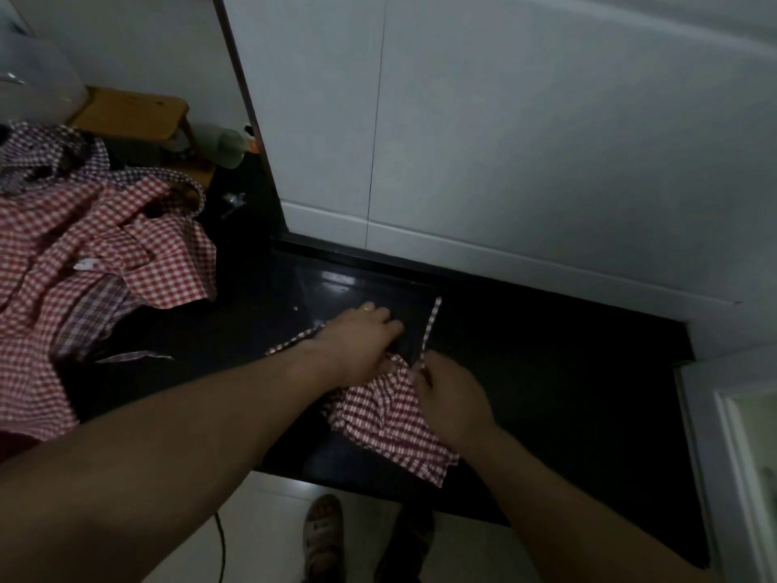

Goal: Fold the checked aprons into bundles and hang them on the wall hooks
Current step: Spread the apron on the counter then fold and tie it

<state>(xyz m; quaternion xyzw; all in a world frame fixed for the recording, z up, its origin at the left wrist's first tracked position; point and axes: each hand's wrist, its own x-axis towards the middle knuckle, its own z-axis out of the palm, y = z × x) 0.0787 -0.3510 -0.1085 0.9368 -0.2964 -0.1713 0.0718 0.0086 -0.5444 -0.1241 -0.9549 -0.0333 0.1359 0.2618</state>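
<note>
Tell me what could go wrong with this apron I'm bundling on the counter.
The apron bundle lies near the front edge of the black counter, so a tug on the strap might drag it off onto the floor. The right hand only pinches that strap, so it could slip free and let the bundle loosen.

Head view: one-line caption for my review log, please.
At a black counter, the left hand rests on a bunched red-checked apron while the right hand pinches its strap; more aprons piled left.

a home kitchen corner: glossy black counter under white wall tiles, wooden board and green cup at its far left end.
</note>
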